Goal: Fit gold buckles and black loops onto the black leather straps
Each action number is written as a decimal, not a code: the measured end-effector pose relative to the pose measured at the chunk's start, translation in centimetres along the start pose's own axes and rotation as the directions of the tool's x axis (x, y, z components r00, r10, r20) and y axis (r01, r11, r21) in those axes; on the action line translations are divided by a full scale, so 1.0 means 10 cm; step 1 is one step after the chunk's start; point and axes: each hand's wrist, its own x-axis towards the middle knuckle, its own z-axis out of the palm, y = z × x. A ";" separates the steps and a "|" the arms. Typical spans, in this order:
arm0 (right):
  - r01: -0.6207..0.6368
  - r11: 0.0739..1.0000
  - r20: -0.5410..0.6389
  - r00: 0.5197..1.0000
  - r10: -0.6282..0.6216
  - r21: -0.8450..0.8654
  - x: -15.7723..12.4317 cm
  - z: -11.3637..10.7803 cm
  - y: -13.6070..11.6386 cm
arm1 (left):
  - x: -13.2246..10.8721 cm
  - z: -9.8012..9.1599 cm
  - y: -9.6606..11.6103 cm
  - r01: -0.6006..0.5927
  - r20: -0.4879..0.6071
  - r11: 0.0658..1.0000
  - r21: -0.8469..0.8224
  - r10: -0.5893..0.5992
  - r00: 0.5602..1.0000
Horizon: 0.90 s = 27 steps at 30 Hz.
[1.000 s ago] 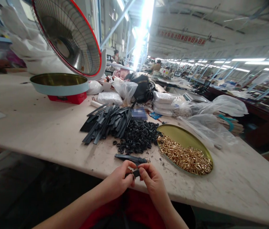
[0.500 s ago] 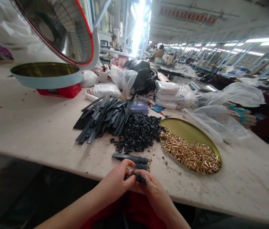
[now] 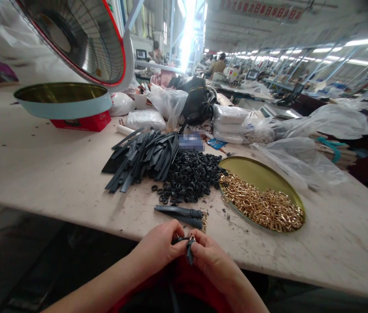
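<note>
A short black strap (image 3: 189, 254) with a bit of gold metal at its top is pinched between my two hands at the table's front edge. My left hand (image 3: 164, 241) grips its left part, with thumb and fingers closed. From the right, my right hand (image 3: 208, 250) pinches the strap near the gold piece. Just beyond my hands lie finished-looking black straps (image 3: 180, 213) with gold buckles at their right ends. Behind them are a heap of small black loops (image 3: 192, 178) and a pile of loose black strips (image 3: 144, 158).
A round tray (image 3: 252, 167) of gold buckles (image 3: 268, 211) stands on the right. At the left, a pale blue tin lid (image 3: 63, 111) rests on a red box (image 3: 82, 124) beneath a round heater (image 3: 82, 39). Plastic bags (image 3: 167, 104) and a black bag (image 3: 198, 100) line the back.
The strap in my hands has turned so its end hangs downward, and the gold piece now shows. My hands stay close together; the view has shifted slightly.
</note>
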 end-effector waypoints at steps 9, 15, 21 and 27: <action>0.228 0.947 -0.182 0.945 -0.271 -0.227 -0.10 0.06 0.13 | -0.33 -0.13 0.12 -0.084 0.155 0.904 -0.420 0.162 0.975; 0.294 0.607 -0.193 0.770 -0.608 -0.739 -0.17 0.05 0.15 | -0.38 -0.07 0.10 0.031 0.189 0.853 -0.521 0.081 0.979; 0.215 0.416 -0.097 0.786 -0.611 -0.883 -0.26 0.04 0.20 | -0.35 0.02 0.10 -0.021 0.233 0.908 -0.419 0.130 0.964; 0.122 0.431 -0.205 0.745 -0.635 -0.894 -0.16 -0.01 0.23 | -0.26 0.07 0.04 -0.061 0.232 0.968 -0.243 0.119 0.965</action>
